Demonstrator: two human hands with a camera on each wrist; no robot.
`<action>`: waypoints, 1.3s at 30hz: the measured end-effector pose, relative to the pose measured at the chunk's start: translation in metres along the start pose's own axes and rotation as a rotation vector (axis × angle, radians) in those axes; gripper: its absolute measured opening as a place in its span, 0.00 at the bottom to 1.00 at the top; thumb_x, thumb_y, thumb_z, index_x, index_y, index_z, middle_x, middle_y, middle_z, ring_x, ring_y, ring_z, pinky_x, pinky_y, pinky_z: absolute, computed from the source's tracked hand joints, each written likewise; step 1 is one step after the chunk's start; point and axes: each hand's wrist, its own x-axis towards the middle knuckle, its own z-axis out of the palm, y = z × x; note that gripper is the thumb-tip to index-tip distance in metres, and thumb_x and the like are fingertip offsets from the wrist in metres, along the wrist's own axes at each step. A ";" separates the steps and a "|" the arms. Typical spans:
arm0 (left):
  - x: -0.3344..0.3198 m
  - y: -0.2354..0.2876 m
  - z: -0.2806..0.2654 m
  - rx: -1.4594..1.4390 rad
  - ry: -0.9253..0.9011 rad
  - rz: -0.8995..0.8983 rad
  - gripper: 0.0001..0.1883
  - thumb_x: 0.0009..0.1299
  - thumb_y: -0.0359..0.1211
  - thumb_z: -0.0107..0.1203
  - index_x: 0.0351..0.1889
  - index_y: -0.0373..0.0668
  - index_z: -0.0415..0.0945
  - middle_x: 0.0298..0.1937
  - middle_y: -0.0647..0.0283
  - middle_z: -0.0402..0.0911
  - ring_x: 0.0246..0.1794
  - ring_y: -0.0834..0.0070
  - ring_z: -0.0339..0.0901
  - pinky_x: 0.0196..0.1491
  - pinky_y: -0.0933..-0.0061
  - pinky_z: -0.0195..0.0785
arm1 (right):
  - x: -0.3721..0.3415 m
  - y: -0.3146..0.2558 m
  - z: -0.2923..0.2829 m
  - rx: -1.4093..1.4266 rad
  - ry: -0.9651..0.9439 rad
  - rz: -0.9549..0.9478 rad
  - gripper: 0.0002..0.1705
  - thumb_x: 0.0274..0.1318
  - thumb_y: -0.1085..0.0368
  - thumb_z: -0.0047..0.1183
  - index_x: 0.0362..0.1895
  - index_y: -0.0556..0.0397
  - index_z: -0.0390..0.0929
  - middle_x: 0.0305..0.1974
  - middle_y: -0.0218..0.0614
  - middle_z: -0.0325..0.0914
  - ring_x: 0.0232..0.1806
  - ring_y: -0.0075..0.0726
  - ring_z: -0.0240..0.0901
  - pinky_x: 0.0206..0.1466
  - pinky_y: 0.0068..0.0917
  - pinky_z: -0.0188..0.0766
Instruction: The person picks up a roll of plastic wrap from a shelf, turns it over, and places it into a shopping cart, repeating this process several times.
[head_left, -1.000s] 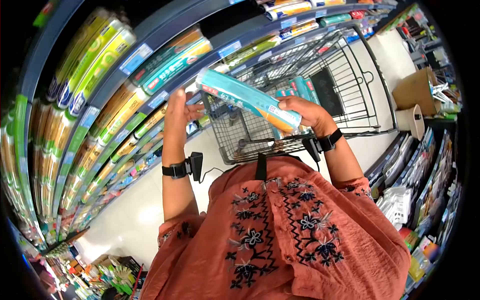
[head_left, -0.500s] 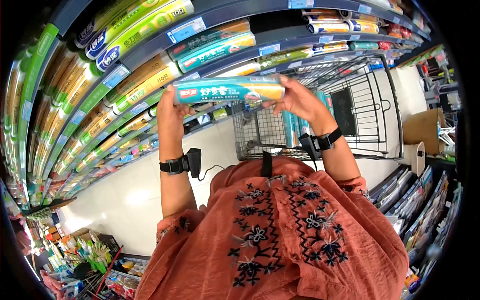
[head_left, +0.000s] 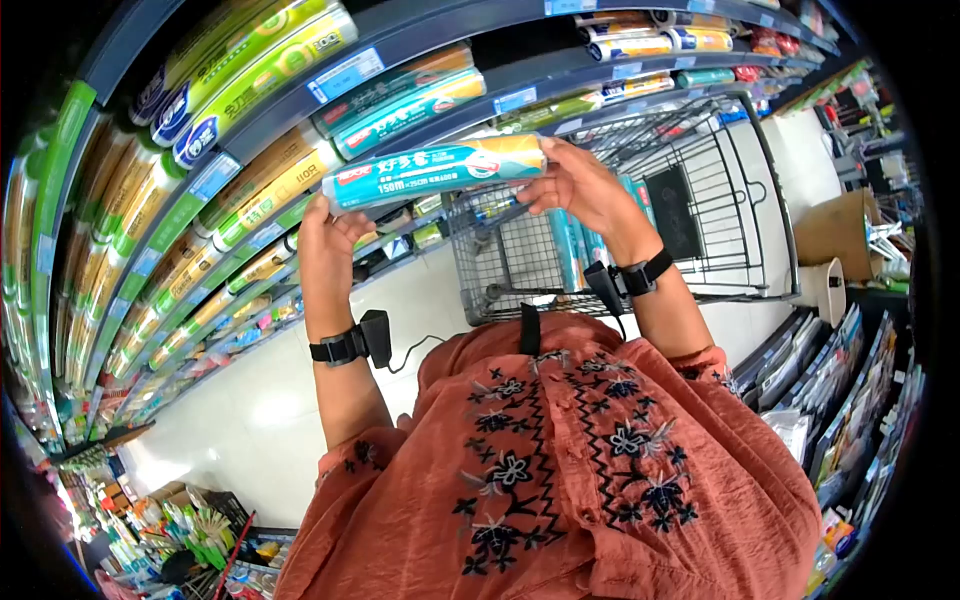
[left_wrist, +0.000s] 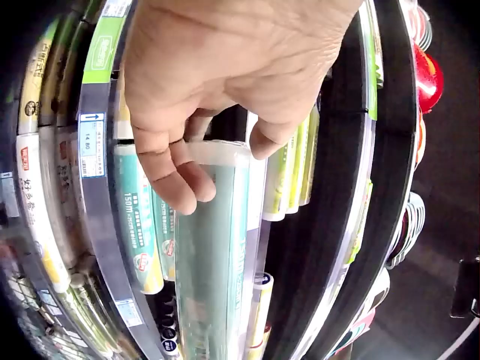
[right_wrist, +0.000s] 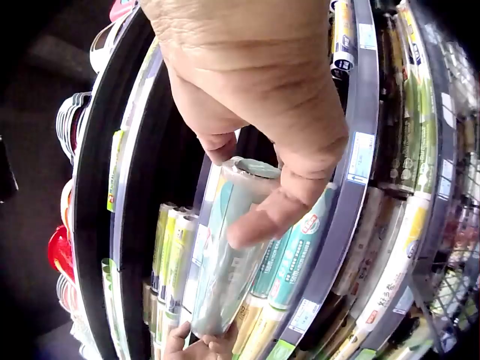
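Observation:
A long teal and yellow packaged roll (head_left: 430,172) is held out level at chest height, its printed label facing up in the head view. My left hand (head_left: 330,240) grips its left end; in the left wrist view the thumb and curled fingers (left_wrist: 193,191) close round the clear end of the wrap. At the other end my right hand (head_left: 590,195) pinches the roll. The right wrist view shows that thumb and fingers on either side of the roll's open core, with the left hand (right_wrist: 199,345) at the far end.
A wire shopping cart (head_left: 735,240) with several teal rolls (head_left: 572,250) inside stands ahead to the right. Shelves (head_left: 215,180) stacked with green, brown and teal rolls curve along the left. Flat packages fill a rack (head_left: 845,390) at the right, near a cardboard box (head_left: 838,228).
The left hand has come onto the roll's left end, after the right hand held it alone. The roll has swung level and turned so that a different side of its label faces up.

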 end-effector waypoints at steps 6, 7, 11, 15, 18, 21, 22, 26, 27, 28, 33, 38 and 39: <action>-0.008 -0.010 -0.005 0.046 -0.001 -0.017 0.22 0.79 0.47 0.49 0.60 0.42 0.72 0.46 0.63 0.83 0.41 0.75 0.80 0.43 0.69 0.78 | -0.010 0.027 0.000 -0.032 0.093 0.087 0.33 0.71 0.43 0.48 0.62 0.60 0.67 0.46 0.54 0.81 0.37 0.44 0.84 0.38 0.36 0.83; -0.010 -0.009 -0.003 0.063 0.020 -0.025 0.22 0.79 0.48 0.49 0.61 0.42 0.72 0.46 0.64 0.83 0.41 0.76 0.80 0.42 0.70 0.77 | -0.012 0.036 -0.003 -0.008 0.067 0.094 0.33 0.71 0.43 0.47 0.62 0.61 0.67 0.46 0.53 0.81 0.37 0.44 0.85 0.38 0.36 0.83; -0.015 -0.010 -0.011 0.160 0.028 -0.051 0.27 0.78 0.51 0.48 0.62 0.38 0.72 0.50 0.61 0.83 0.41 0.75 0.81 0.44 0.71 0.77 | -0.025 0.063 -0.002 0.073 0.031 0.120 0.34 0.70 0.44 0.50 0.60 0.65 0.67 0.45 0.52 0.80 0.37 0.42 0.84 0.37 0.34 0.83; -0.022 -0.009 -0.006 0.215 0.059 -0.071 0.28 0.78 0.52 0.48 0.62 0.37 0.72 0.52 0.59 0.83 0.44 0.75 0.81 0.45 0.72 0.77 | -0.032 0.072 0.000 0.114 0.060 0.078 0.34 0.69 0.45 0.52 0.58 0.67 0.70 0.44 0.48 0.79 0.39 0.40 0.83 0.36 0.34 0.83; -0.021 -0.010 0.003 0.217 -0.012 -0.083 0.27 0.78 0.52 0.47 0.61 0.39 0.75 0.51 0.62 0.83 0.42 0.77 0.80 0.44 0.73 0.75 | -0.030 0.073 -0.013 0.103 0.129 0.057 0.31 0.71 0.45 0.50 0.58 0.62 0.72 0.44 0.42 0.79 0.42 0.38 0.82 0.43 0.35 0.82; -0.021 -0.015 0.010 0.199 -0.028 -0.084 0.27 0.77 0.52 0.49 0.60 0.39 0.76 0.48 0.63 0.84 0.40 0.78 0.79 0.43 0.71 0.73 | -0.033 0.063 -0.018 0.107 0.160 0.042 0.30 0.71 0.45 0.50 0.59 0.61 0.71 0.45 0.41 0.79 0.40 0.36 0.81 0.44 0.35 0.81; -0.021 -0.017 0.009 0.208 0.001 -0.097 0.26 0.77 0.51 0.49 0.59 0.38 0.76 0.45 0.63 0.84 0.39 0.76 0.79 0.43 0.71 0.74 | -0.035 0.060 -0.018 0.105 0.164 0.034 0.30 0.71 0.45 0.50 0.59 0.60 0.71 0.45 0.41 0.79 0.40 0.36 0.81 0.44 0.34 0.81; -0.027 -0.010 0.014 0.180 -0.019 -0.086 0.23 0.78 0.50 0.51 0.51 0.37 0.75 0.36 0.60 0.82 0.37 0.72 0.81 0.41 0.66 0.78 | -0.040 0.056 -0.010 0.071 0.244 -0.034 0.28 0.71 0.45 0.50 0.59 0.56 0.69 0.44 0.40 0.79 0.39 0.35 0.81 0.43 0.35 0.81; -0.028 -0.009 0.011 0.176 -0.020 -0.085 0.23 0.78 0.50 0.51 0.51 0.37 0.75 0.37 0.60 0.82 0.37 0.72 0.81 0.41 0.66 0.78 | -0.041 0.055 -0.006 0.068 0.244 -0.037 0.28 0.71 0.45 0.50 0.59 0.56 0.69 0.44 0.40 0.79 0.39 0.35 0.81 0.43 0.35 0.81; -0.029 -0.008 0.007 0.172 -0.022 -0.084 0.23 0.78 0.49 0.50 0.52 0.37 0.75 0.37 0.60 0.82 0.37 0.72 0.81 0.42 0.65 0.78 | -0.041 0.053 -0.001 0.064 0.245 -0.041 0.28 0.71 0.45 0.50 0.59 0.56 0.69 0.44 0.40 0.79 0.39 0.35 0.81 0.43 0.36 0.81; -0.032 -0.001 -0.004 0.111 -0.075 -0.060 0.22 0.79 0.47 0.48 0.55 0.38 0.74 0.40 0.60 0.82 0.40 0.72 0.81 0.43 0.65 0.78 | -0.039 0.052 0.011 0.079 0.210 -0.047 0.25 0.70 0.48 0.52 0.56 0.55 0.70 0.42 0.40 0.80 0.38 0.36 0.82 0.41 0.34 0.82; -0.040 0.007 -0.012 0.086 -0.080 -0.004 0.25 0.79 0.43 0.46 0.65 0.34 0.68 0.47 0.61 0.82 0.40 0.76 0.79 0.45 0.70 0.76 | -0.032 0.050 0.022 0.120 0.135 -0.076 0.23 0.70 0.54 0.52 0.58 0.58 0.69 0.43 0.42 0.79 0.39 0.41 0.82 0.43 0.37 0.82; -0.040 0.008 -0.016 0.075 -0.083 -0.008 0.24 0.79 0.42 0.46 0.65 0.34 0.68 0.47 0.61 0.82 0.40 0.76 0.79 0.45 0.70 0.76 | -0.031 0.051 0.023 0.107 0.134 -0.085 0.23 0.70 0.55 0.52 0.58 0.58 0.69 0.43 0.43 0.78 0.39 0.42 0.83 0.42 0.37 0.82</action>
